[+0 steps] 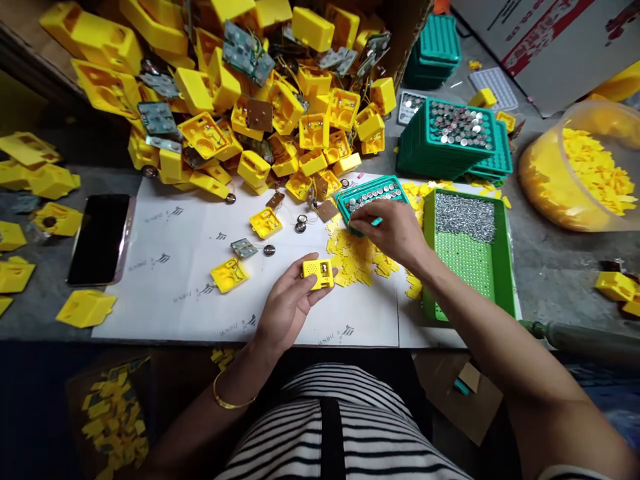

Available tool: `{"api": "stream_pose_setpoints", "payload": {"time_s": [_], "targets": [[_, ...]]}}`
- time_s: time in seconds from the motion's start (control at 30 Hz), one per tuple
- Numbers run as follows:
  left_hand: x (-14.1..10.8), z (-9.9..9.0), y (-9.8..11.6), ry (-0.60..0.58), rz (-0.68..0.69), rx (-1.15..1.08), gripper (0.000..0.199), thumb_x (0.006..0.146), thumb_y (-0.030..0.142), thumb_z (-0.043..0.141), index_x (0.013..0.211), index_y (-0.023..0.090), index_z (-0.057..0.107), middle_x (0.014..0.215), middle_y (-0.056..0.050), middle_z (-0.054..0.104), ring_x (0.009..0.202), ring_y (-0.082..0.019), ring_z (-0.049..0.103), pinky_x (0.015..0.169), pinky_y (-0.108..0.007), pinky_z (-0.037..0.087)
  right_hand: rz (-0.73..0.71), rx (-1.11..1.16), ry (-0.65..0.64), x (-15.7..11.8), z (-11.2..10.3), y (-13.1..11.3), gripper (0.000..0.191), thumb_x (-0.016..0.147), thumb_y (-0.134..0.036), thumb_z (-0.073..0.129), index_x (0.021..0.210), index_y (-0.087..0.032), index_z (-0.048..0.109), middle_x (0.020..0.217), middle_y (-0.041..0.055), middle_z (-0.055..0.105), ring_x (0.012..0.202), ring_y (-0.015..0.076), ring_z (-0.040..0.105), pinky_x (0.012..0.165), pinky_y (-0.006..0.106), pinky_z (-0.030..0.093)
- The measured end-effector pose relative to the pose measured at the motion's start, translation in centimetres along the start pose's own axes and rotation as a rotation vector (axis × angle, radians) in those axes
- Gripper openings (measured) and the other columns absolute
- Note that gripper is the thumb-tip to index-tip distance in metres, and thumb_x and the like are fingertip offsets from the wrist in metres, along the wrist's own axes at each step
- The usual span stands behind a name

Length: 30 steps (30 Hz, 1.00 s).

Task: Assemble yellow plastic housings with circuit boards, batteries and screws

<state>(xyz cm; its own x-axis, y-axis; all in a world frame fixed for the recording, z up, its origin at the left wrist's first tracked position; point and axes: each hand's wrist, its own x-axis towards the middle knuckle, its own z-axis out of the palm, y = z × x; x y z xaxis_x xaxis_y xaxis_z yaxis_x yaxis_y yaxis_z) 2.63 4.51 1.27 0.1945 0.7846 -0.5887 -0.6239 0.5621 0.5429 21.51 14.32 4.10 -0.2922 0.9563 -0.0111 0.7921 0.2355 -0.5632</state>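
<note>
My left hand (287, 303) holds a small yellow plastic housing (318, 273) with a dotted grille and an open battery slot, where small silvery cells show. Over the teal tray (345, 193) of button cells (383, 193), my right hand (390, 230) reaches in with its fingertips pinched together. Whatever lies between those fingertips is hidden. Just below that tray spreads a pile of flat yellow pieces (355, 257). To the left, an opened yellow housing (229, 275) lies beside its circuit board (244, 249) and a small round speaker (269, 250).
A carton spills a heap of yellow housings (315, 130) across the back. On the right stand a green basket (505, 267) of small metal parts, stacked teal trays (420, 150) and a clear tub (537, 160) of yellow pieces. A phone (100, 240) lies at left.
</note>
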Motion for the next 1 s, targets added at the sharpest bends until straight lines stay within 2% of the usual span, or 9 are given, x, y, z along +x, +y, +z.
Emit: {"api": "stream_pose_setpoints", "payload": {"time_s": [0.07, 0.13, 0.33, 0.47, 0.57, 0.67, 0.77, 0.83, 1.0], "targets": [[0.1, 0.2, -0.1, 0.010, 0.007, -0.019, 0.032, 0.081, 0.016, 0.065, 0.113, 0.017, 0.059, 0.113, -0.010, 0.067, 0.109, -0.026, 0.065, 0.103, -0.048, 0.045, 0.010, 0.251, -0.026, -1.8, 0.2, -1.2, 0.010, 0.084, -0.022, 0.063, 0.084, -0.018, 0.072, 0.081, 0.0021, 0.072, 0.071, 0.0144, 0.062, 0.064, 0.027, 0.044], [0.1, 0.5, -0.2, 0.016, 0.018, -0.034, 0.030, 0.081, 0.015, 0.065, 0.111, 0.018, 0.060, 0.114, -0.009, 0.067, 0.110, -0.024, 0.064, 0.103, -0.048, 0.045, -0.016, 0.345, -0.036, -3.7, 0.8, -2.4, 0.010, 0.084, -0.025, 0.064, 0.086, -0.019, 0.072, 0.083, 0.0017, 0.072, 0.071, 0.0134, 0.063, 0.064, 0.025, 0.045], [-0.2, 1.2, -0.8, -0.020, 0.026, -0.013, 0.028, 0.081, 0.016, 0.063, 0.110, 0.016, 0.063, 0.121, -0.009, 0.065, 0.117, -0.022, 0.059, 0.106, -0.042, 0.043, -0.103, 0.143, -0.026, -6.4, 2.4, -3.8, 0.015, 0.091, -0.024, 0.057, 0.090, -0.017, 0.070, 0.089, 0.0052, 0.070, 0.076, 0.0136, 0.062, 0.066, 0.024, 0.041], [-0.4, 1.1, -1.3, 0.003, 0.066, 0.045, 0.032, 0.081, 0.019, 0.064, 0.113, 0.018, 0.064, 0.123, -0.008, 0.065, 0.121, -0.022, 0.057, 0.106, -0.039, 0.042, -0.085, 0.001, -0.091, -6.5, 2.5, -3.7, 0.016, 0.092, -0.024, 0.055, 0.090, -0.017, 0.070, 0.088, 0.0055, 0.067, 0.075, 0.0146, 0.060, 0.061, 0.024, 0.036], [-0.5, 0.7, -1.8, 0.024, 0.086, 0.099, 0.034, 0.082, 0.022, 0.065, 0.115, 0.020, 0.064, 0.125, -0.007, 0.064, 0.122, -0.022, 0.056, 0.105, -0.040, 0.043, -0.106, 0.027, -0.167, -6.5, 2.3, -3.5, 0.015, 0.091, -0.022, 0.056, 0.090, -0.017, 0.071, 0.086, 0.0049, 0.067, 0.076, 0.0149, 0.060, 0.061, 0.025, 0.035], [-0.8, 0.4, -1.9, -0.006, 0.081, 0.117, 0.031, 0.083, 0.026, 0.065, 0.114, 0.020, 0.065, 0.124, -0.007, 0.065, 0.121, -0.024, 0.056, 0.104, -0.041, 0.044, -0.122, 0.167, -0.189, -6.7, 2.3, -3.4, 0.013, 0.089, -0.020, 0.057, 0.087, -0.018, 0.070, 0.085, 0.0037, 0.066, 0.076, 0.0142, 0.059, 0.064, 0.025, 0.038], [-1.1, 0.3, -1.7, -0.053, 0.076, 0.104, 0.028, 0.085, 0.026, 0.063, 0.112, 0.018, 0.065, 0.123, -0.008, 0.065, 0.118, -0.025, 0.059, 0.103, -0.043, 0.045, -0.012, 0.387, -0.094, -6.7, 2.7, -3.3, 0.003, 0.084, -0.019, 0.062, 0.086, -0.017, 0.063, 0.084, 0.0018, 0.063, 0.073, 0.0124, 0.058, 0.066, 0.024, 0.043], [-1.2, 0.4, -1.5, -0.064, 0.066, 0.095, 0.027, 0.086, 0.026, 0.062, 0.112, 0.018, 0.064, 0.122, -0.009, 0.065, 0.118, -0.026, 0.059, 0.103, -0.044, 0.046, 0.078, 0.509, -0.069, -6.5, 3.0, -3.4, 0.011, 0.081, -0.019, 0.064, 0.090, -0.018, 0.057, 0.087, 0.0007, 0.061, 0.071, 0.0111, 0.057, 0.063, 0.024, 0.045], [-1.0, 0.7, -1.0, -0.037, 0.055, 0.004, 0.026, 0.084, 0.025, 0.062, 0.109, 0.016, 0.064, 0.118, -0.011, 0.068, 0.121, -0.028, 0.058, 0.105, -0.048, 0.044, 0.202, 0.865, -0.156, -6.3, 3.8, -3.4, 0.020, 0.084, -0.033, 0.064, 0.096, -0.019, 0.055, 0.079, -0.0024, 0.056, 0.058, 0.0084, 0.055, 0.054, 0.022, 0.048]]}}
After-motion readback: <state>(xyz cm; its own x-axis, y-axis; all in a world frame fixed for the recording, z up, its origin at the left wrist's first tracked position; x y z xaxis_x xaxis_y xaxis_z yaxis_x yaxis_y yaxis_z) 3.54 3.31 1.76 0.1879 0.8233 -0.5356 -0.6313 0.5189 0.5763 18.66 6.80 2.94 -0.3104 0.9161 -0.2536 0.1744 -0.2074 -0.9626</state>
